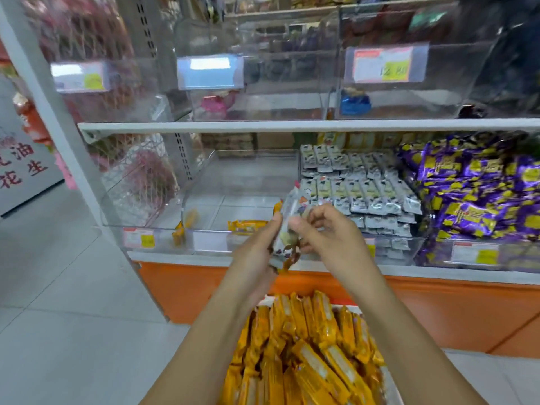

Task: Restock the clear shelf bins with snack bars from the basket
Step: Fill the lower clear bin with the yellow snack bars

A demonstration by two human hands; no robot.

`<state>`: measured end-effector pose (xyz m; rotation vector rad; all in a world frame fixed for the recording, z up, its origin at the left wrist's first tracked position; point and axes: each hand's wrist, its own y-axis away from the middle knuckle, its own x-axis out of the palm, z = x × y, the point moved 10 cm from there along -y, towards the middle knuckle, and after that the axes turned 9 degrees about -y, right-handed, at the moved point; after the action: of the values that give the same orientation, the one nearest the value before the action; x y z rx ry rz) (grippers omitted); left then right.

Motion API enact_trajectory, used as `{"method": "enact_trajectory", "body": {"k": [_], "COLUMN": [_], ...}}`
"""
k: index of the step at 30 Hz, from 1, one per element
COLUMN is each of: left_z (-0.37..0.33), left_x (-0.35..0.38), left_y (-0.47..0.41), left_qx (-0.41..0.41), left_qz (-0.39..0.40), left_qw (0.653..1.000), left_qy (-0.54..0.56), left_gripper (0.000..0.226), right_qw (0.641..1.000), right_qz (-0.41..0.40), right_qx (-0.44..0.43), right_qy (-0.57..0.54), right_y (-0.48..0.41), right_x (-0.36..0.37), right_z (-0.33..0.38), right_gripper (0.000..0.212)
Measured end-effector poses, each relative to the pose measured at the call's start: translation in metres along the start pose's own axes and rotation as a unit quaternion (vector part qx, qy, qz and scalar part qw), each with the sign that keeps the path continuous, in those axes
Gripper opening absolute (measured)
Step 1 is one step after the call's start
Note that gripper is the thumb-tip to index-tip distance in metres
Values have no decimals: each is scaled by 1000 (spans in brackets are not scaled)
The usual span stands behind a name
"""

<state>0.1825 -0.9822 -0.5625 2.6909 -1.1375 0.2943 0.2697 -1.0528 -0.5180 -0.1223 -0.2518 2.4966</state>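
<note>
Snack bars (287,220) are pinched between the curled fingers of left hand (257,247) and right hand (333,232), the clear bin (204,226) just beyond the fingertips. They are judged light and slippery, best gripped mid-length.

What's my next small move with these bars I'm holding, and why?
Probably lower the held bars, gripped by your left hand and right hand, into the clear bin just ahead: it looks nearly empty, with only a few orange bars at its front.
</note>
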Motion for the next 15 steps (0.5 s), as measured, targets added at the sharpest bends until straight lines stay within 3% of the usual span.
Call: {"method": "enact_trajectory", "body": {"k": [5, 7, 9, 11, 15], "left_z": [-34, -42, -49, -56, -64], "left_x": [28, 38, 39, 32, -4], "left_y": [-26, -39, -54, -70, -120], "left_qx": [53, 51, 59, 71, 72], "left_qz": [-59, -45, -33, -30, -92], "left_qw": [964, 957, 955, 951, 927], "left_qy": [-253, -283, -288, -301, -356], "left_gripper": [34, 44, 37, 24, 30], "right_qw": [997, 995, 995, 992, 958], "right_qz": [-60, -64, -69, -106, -183], "right_qx": [45, 57, 64, 68, 77], "right_qy": [-28, -41, -44, 15, 210], "right_y": [-19, -31, -47, -71, -127], "right_x": [-32, -42, -54, -80, -129], "right_z": [3, 4, 8, 11, 11], "right_gripper": [37, 26, 9, 6, 19]}}
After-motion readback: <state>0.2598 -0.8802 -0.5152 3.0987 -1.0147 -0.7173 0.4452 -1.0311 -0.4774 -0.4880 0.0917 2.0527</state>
